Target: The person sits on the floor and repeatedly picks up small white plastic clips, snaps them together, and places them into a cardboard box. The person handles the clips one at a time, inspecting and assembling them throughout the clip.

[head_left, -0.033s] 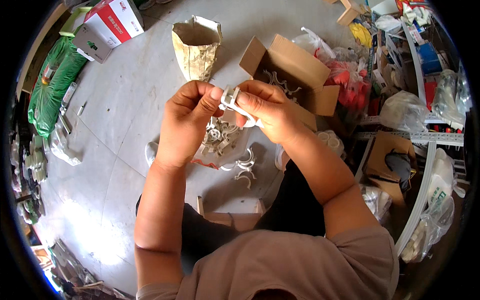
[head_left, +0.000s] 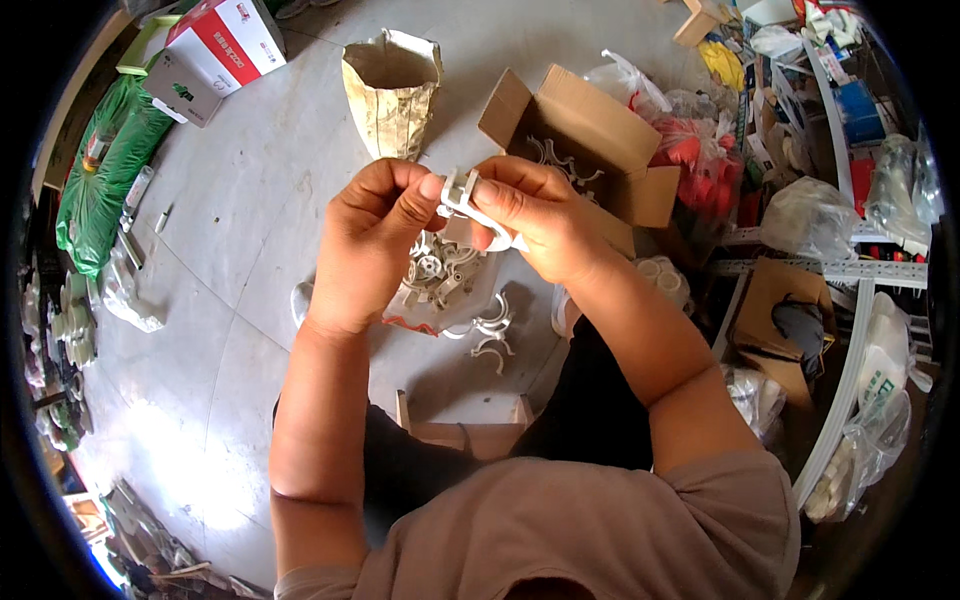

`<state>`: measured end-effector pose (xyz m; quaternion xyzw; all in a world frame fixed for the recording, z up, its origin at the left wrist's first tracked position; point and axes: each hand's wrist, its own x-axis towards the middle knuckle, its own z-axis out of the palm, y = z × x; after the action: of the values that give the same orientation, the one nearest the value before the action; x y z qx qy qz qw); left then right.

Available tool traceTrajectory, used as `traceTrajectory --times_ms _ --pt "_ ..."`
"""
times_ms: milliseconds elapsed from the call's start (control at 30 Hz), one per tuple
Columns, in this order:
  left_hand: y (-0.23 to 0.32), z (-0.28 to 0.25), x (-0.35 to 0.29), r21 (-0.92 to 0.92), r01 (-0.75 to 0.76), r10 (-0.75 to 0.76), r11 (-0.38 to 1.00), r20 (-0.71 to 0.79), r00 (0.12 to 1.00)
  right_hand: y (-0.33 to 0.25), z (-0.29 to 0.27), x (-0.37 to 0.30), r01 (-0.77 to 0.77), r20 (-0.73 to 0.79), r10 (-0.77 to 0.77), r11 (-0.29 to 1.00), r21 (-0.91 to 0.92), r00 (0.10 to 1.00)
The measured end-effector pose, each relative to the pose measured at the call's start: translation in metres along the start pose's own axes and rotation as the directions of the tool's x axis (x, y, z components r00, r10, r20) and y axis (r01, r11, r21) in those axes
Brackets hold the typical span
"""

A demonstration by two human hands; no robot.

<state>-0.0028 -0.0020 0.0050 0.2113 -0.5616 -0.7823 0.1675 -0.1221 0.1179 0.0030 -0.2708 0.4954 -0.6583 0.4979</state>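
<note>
A white plastic pipe clip (head_left: 470, 205) is held up between my two hands above the floor. My left hand (head_left: 365, 245) pinches its squared end between thumb and curled fingers. Closed on its curved side is my right hand (head_left: 535, 210), the thumb lying on top and part of the clip hidden by the fingers. Just below my hands sits a clear plastic bag (head_left: 412, 318) full of small white plastic fittings (head_left: 455, 275). Several loose curved clip pieces (head_left: 492, 325) lie on the floor beside the bag. More curved pieces (head_left: 565, 165) show inside the open cardboard box (head_left: 600, 125).
A worn paper sack (head_left: 392, 105) stands open at the far side. At the right are a bag of red parts (head_left: 695, 165) and metal shelving (head_left: 845, 400) with bags. A green bag (head_left: 110, 165) and a red-white box (head_left: 225, 45) lie left. A wooden stool (head_left: 470, 438) shows between my legs.
</note>
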Motion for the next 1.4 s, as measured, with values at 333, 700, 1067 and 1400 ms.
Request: traceTrajectory --times_ms 333,700,1067,1400 --pt "-0.004 0.000 -0.003 -0.091 -0.029 0.030 0.995 0.005 1.000 -0.001 0.000 -0.002 0.002 0.027 0.001 0.994 -0.108 1.000" --pt "-0.003 0.005 -0.009 -0.018 -0.209 0.210 0.978 0.075 0.975 0.008 -0.013 -0.001 -0.191 0.262 0.088 0.897 0.399 0.961" --pt "-0.003 0.003 -0.008 0.111 0.032 -0.034 0.993 0.017 0.999 0.016 -0.016 -0.006 -0.247 0.161 0.209 0.930 0.271 0.965" --pt "-0.008 0.009 -0.013 0.407 -0.367 0.364 0.837 0.088 0.927 0.010 -0.012 -0.008 -0.293 0.183 0.239 0.880 0.374 0.954"
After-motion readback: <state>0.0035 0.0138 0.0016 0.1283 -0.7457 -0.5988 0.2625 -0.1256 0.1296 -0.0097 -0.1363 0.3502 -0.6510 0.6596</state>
